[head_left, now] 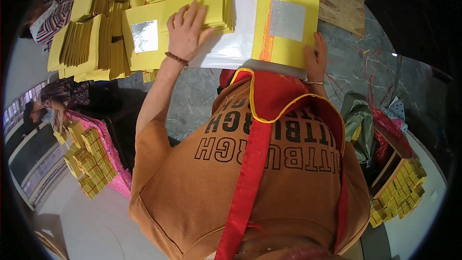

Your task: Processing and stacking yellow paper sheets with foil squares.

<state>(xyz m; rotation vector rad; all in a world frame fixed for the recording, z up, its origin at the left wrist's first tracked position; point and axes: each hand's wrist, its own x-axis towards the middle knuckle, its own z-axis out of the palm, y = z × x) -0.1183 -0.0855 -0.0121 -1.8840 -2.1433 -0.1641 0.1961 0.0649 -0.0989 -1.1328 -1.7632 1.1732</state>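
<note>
My left hand (pixel 185 33) lies on a stack of yellow paper (pixel 215 7), its fingers stretched over the top and the thumb out to the side. Just left of that hand, a yellow sheet carries a shiny silver square (pixel 144 36). My right hand (pixel 315 60) rests against the right edge of another yellow sheet (pixel 284 55), with fingers extended and apart. This sheet bears a silver foil square (pixel 287 20) and an orange smear along the square's left side. Whether more sheets lie under it, I cannot tell.
Several stacks of folded yellow paper (pixel 79 43) crowd the left of the white table (pixel 236 43). A wooden board (pixel 339 5) is beyond its right side. Yellow bundles sit on a pink-covered table (pixel 103 139) and at lower right (pixel 402 188). Another person (pixel 62 94) is at far left.
</note>
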